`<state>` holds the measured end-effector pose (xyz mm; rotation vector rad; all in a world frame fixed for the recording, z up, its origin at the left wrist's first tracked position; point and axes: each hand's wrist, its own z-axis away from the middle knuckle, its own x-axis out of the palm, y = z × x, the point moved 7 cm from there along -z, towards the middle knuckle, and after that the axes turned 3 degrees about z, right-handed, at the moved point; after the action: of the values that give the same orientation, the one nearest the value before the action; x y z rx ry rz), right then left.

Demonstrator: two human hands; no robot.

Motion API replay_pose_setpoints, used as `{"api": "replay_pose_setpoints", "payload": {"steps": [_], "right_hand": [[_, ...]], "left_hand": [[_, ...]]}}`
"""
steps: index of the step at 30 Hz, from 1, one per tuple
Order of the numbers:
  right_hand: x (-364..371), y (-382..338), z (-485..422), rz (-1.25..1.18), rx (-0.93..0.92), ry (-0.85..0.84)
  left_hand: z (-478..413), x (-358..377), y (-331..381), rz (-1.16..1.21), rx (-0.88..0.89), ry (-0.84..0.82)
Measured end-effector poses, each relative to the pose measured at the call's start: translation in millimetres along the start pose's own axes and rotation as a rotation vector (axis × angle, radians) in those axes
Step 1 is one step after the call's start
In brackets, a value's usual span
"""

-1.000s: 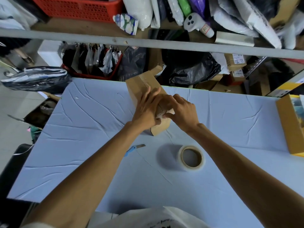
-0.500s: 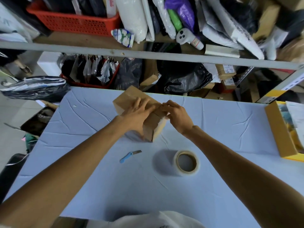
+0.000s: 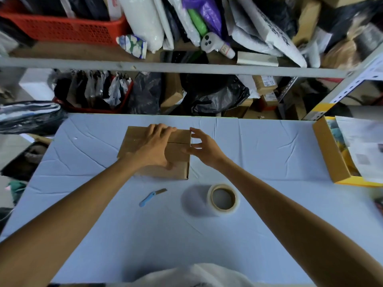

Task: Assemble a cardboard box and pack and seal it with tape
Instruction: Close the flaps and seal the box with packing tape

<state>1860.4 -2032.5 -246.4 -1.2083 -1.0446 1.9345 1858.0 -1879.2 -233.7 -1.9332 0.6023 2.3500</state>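
The cardboard box sits flat on the blue-covered table, towards its far edge, with the top flaps folded shut and their seam running across the lid. The left hand lies flat on top of it, fingers straight and reaching the far edge, thumb down on the near face, pressing the flaps closed. The right hand is at the box's right edge with fingers spread and lightly bent, gripping nothing; whether its fingertips actually touch the cardboard I cannot tell.

The box looks like thin corrugated board, so it is probably light and fairly stiff along its edges but springy at the flaps, which will likely lift if the palm comes off before tape goes on. Its matt surface should give decent friction under a flat hand. The sensible hold is just that: a palm over the seam, or fingers on two opposite walls near the corners, where the board resists denting best (the middle of a wall would buckle more easily).

The tape roll stands near the person, just in front of the box, and the small blue knife lies to its left, both within easy reach of the right hand
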Motion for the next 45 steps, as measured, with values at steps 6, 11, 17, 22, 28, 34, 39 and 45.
{"api": "replay_pose_setpoints", "payload": {"steps": [6,11,17,22,28,34,39,45], "right_hand": [[-20,33,35,0.283,-0.015,0.158],[14,112,85,0.975,0.142,-0.283],[32,135,103,1.153,0.000,-0.369],[-9,77,85,1.006,-0.094,-0.054],[-64,-22,72,0.833,-0.284,0.287],[-72,-57,62,0.826,-0.303,0.362],[-62,-61,63,0.821,-0.298,0.337],[-49,-62,65,0.856,-0.293,0.325]], "left_hand": [[3,0,2,-0.034,0.000,-0.005],[4,-2,4,-0.024,-0.007,0.012],[3,-4,4,-0.053,-0.008,-0.001],[1,-4,6,0.018,-0.045,-0.107],[-5,-36,41,0.491,-0.015,-0.078],[-8,-53,70,1.181,-0.160,-0.058],[-5,-48,58,1.206,-0.271,-0.006],[-1,-40,47,1.166,-0.415,0.060]]}}
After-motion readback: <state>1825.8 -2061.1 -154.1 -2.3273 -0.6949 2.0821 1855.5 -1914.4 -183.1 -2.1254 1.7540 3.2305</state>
